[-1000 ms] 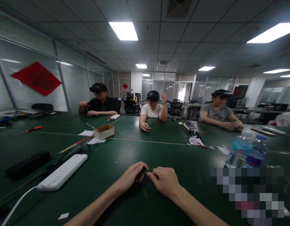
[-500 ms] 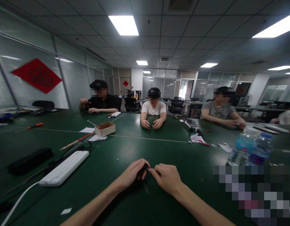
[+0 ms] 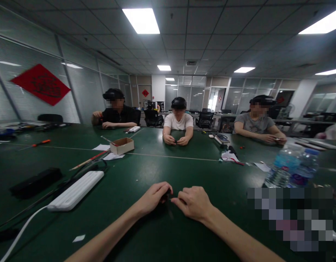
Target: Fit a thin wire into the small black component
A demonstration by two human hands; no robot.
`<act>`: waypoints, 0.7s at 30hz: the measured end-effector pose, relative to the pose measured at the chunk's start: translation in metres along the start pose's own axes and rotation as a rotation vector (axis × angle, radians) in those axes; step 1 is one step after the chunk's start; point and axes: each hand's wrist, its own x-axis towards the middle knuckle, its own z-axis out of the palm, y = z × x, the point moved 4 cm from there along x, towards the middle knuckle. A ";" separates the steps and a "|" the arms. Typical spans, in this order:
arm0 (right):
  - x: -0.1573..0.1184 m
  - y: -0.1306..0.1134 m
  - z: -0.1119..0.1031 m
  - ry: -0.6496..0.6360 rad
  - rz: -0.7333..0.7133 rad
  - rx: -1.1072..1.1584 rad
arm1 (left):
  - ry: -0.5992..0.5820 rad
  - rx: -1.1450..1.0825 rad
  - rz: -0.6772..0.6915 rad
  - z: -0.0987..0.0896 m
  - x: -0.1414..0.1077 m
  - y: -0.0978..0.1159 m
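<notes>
My left hand [image 3: 155,196] is closed around a small black object [image 3: 165,197] just above the green table [image 3: 146,233]. Fingers cover most of that object, so its kind does not show. To the right, my right hand [image 3: 194,203] is curled, thumb and index finger pressed together and pointing at the black object. A narrow gap separates the two hands. Whatever the right fingertips pinch, if anything, is too small to make out.
On the left lie a white power strip [image 3: 76,191], a black case [image 3: 35,182] and a screwdriver [image 3: 42,143]. A small cardboard box [image 3: 122,146] stands farther back. Water bottles [image 3: 282,165] stand at right. Three people sit across the table, including one in white [image 3: 178,122].
The fingertips of my two hands, close together at the black object before, are now slightly apart. My left hand still holds it. The whole view has tilted down a little.
</notes>
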 end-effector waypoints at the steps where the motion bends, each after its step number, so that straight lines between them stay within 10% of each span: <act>1: 0.000 -0.005 0.000 -0.009 -0.057 -0.002 | 0.026 -0.010 0.007 -0.001 0.001 0.000; 21: 0.001 -0.051 -0.013 -0.190 -0.269 0.149 | 0.185 -0.222 0.010 -0.008 0.006 -0.017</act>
